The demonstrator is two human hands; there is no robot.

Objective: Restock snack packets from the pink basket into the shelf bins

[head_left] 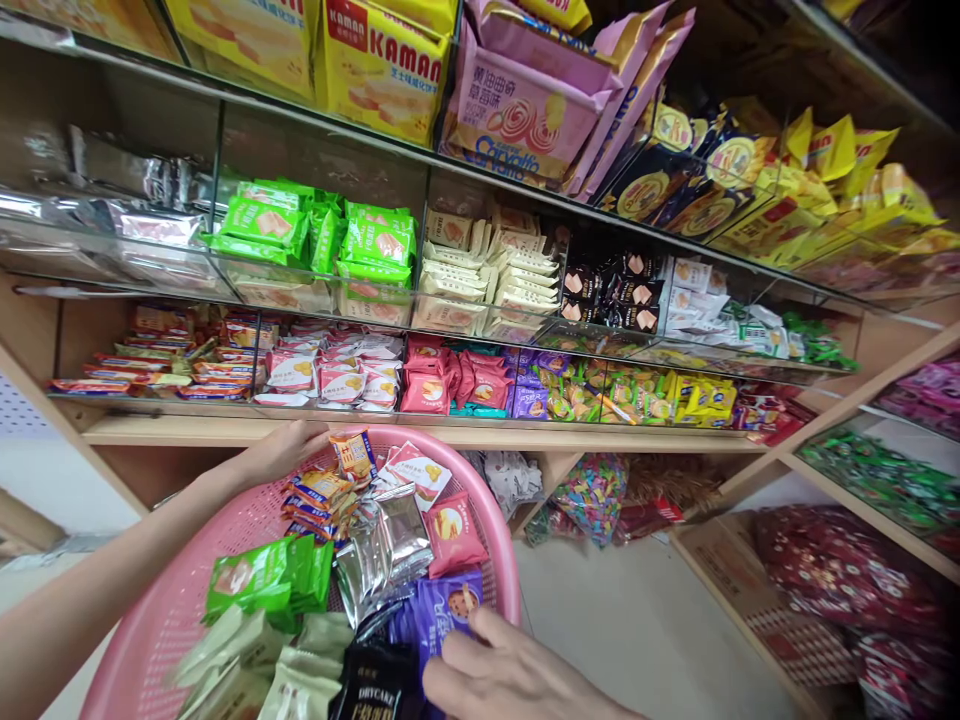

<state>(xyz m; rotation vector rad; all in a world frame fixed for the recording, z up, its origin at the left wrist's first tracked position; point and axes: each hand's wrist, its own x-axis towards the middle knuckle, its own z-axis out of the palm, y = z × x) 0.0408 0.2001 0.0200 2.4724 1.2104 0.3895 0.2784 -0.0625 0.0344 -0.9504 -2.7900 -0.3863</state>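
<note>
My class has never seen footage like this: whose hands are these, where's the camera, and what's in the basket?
No machine here, just one person working barehanded. The single picture comes from a camera worn on that person's head, looking forward and down. The pink basket holds green packets, silver packets, purple packets and a black packet, among others. The left hand is at the basket's far rim; the right hand touches the purple packets, though whether it grips one is unclear. Beyond are stocked shelves.

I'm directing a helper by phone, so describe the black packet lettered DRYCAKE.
Find the big pink basket by the shelves. Look between its pale-green packets and the purple packets by the right hand. Unlike both, the black packet bears white DRYCAKE lettering.
</note>
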